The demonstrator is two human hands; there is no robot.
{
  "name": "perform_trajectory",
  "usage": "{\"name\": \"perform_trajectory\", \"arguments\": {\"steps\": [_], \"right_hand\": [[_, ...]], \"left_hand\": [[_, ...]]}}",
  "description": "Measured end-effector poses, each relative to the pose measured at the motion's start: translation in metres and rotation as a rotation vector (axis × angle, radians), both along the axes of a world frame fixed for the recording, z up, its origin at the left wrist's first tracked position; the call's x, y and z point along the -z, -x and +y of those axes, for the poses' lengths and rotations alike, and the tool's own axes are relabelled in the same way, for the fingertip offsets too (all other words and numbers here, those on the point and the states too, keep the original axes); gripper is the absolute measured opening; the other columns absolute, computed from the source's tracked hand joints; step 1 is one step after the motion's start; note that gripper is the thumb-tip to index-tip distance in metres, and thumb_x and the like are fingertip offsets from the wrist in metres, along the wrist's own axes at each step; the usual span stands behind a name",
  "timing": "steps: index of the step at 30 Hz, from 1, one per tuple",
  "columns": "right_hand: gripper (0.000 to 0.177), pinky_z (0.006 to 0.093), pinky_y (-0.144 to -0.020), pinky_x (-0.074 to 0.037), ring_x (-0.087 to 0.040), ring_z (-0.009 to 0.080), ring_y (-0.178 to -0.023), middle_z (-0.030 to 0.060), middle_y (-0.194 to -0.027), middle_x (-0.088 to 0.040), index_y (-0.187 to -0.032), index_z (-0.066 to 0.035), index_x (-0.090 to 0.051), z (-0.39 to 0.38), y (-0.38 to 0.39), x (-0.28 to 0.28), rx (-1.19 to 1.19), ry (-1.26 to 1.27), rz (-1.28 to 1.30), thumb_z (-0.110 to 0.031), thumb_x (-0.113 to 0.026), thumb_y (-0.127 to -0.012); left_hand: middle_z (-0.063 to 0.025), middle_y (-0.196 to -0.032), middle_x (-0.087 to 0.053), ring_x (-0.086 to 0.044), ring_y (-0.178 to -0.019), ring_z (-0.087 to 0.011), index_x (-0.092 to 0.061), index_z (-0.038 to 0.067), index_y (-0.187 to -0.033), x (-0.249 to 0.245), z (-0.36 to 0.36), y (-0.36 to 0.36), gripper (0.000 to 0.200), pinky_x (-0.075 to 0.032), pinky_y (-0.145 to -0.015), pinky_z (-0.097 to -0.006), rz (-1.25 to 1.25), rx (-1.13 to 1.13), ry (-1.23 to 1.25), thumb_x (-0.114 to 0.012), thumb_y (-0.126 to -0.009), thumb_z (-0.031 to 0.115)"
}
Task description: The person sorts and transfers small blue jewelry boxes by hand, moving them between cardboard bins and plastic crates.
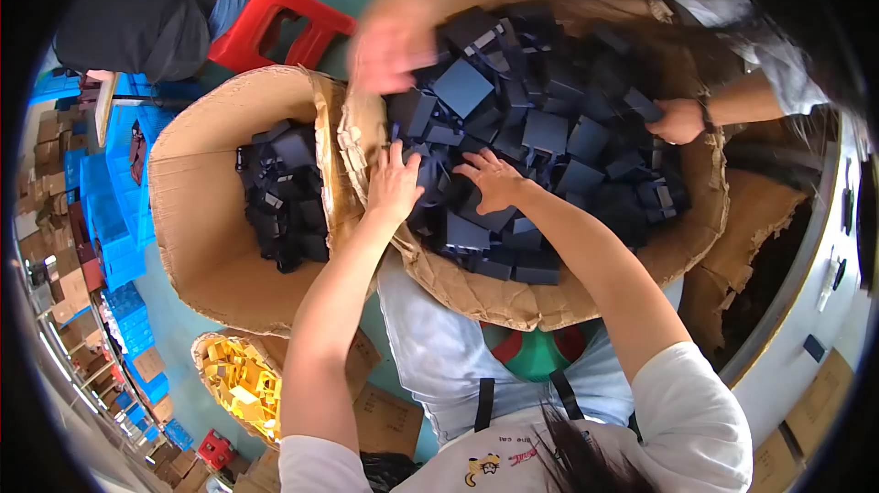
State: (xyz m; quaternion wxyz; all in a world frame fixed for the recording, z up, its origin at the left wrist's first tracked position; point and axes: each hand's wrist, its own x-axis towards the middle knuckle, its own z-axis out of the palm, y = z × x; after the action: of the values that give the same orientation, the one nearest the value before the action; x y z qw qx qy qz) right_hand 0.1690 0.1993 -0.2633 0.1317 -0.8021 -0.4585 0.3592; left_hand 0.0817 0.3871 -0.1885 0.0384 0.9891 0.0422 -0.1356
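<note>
A large cardboard box (pixel 705 246) in front of me is heaped with small dark navy boxes (pixel 546 132), some with ribbon-like strips among them. My left hand (pixel 396 186) lies at the heap's left side, near the carton wall, fingers stretched out. Over the navy boxes to its right, my right hand (pixel 496 180) has its fingers spread and touches the pile. No clear hold shows in either hand. Across the carton, a co-worker's blurred hand (pixel 394 46) hovers above the far left rim. That person's other hand (pixel 679 120) grips a navy box (pixel 643 106) at the right.
A second carton (pixel 206 218) on the left holds more dark pieces. Below it stands a container of yellow pieces (pixel 243 383). A red stool (pixel 265 26), another seated person (pixel 137 12) and blue crates (pixel 110 200) are at left. A white table (pixel 797 310) runs along the right.
</note>
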Motion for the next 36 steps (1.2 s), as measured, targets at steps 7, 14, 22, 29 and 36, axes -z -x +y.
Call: {"name": "perform_trajectory", "arguments": {"steps": [7,14,22,29,36], "right_hand": [[0.087,0.0389,-0.092,-0.031,-0.031,0.0313,-0.122,0.0073,-0.126,-0.045,-0.129,-0.029,-0.044,0.037,0.008,-0.01,-0.298,0.324,-0.219,-0.033,-0.079,-0.05],[0.073,0.0413,-0.09,-0.033,-0.026,0.0334,-0.124,0.0079,-0.124,-0.046,-0.123,-0.023,-0.049,0.003,0.041,0.003,-0.456,0.289,-0.322,-0.032,-0.078,-0.057],[0.097,0.053,-0.078,-0.044,-0.044,0.0367,-0.112,0.0081,-0.132,-0.036,-0.131,-0.029,-0.036,-0.051,0.03,-0.016,-0.124,0.467,-0.068,-0.023,-0.085,-0.048],[0.1,0.04,-0.09,-0.045,-0.052,0.0323,-0.111,0.0111,-0.139,-0.029,-0.137,-0.031,-0.025,-0.099,0.035,-0.022,-0.011,0.273,-0.002,-0.024,-0.082,-0.055],[0.07,0.0381,-0.092,-0.042,-0.051,0.0291,-0.11,0.008,-0.121,-0.051,-0.12,-0.02,-0.049,-0.13,0.027,-0.042,0.337,-0.048,0.054,-0.018,-0.079,-0.056]], "left_hand": [[-0.0235,-0.128,-0.036,-0.045,-0.112,-0.0395,-0.037,0.021,-0.129,0.046,0.0,-0.007,0.089,-0.04,-0.094,-0.0423,0.507,-0.413,0.233,-0.08,-0.052,0.032],[-0.0232,-0.113,-0.046,-0.049,-0.105,-0.0368,-0.058,0.01,-0.109,0.018,0.008,0.024,0.064,-0.041,-0.093,-0.0344,0.345,-0.4,0.531,-0.078,-0.05,0.022],[-0.0122,-0.114,-0.049,-0.053,-0.093,-0.0249,-0.038,0.005,-0.13,-0.044,0.021,0.113,0.058,-0.047,-0.076,-0.036,-0.138,-0.741,2.472,-0.058,-0.079,0.023],[-0.0187,-0.136,-0.035,-0.035,-0.124,-0.0382,-0.028,-0.001,-0.134,-0.087,0.096,0.18,0.057,-0.032,-0.103,-0.0524,-1.29,-1.213,2.336,-0.049,-0.085,0.018],[-0.0102,-0.12,-0.047,-0.048,-0.106,-0.0207,-0.048,0.005,-0.119,-0.092,-0.015,0.154,0.038,-0.043,-0.089,-0.0333,-1.005,-1.168,1.038,-0.054,-0.082,0.004]]}}
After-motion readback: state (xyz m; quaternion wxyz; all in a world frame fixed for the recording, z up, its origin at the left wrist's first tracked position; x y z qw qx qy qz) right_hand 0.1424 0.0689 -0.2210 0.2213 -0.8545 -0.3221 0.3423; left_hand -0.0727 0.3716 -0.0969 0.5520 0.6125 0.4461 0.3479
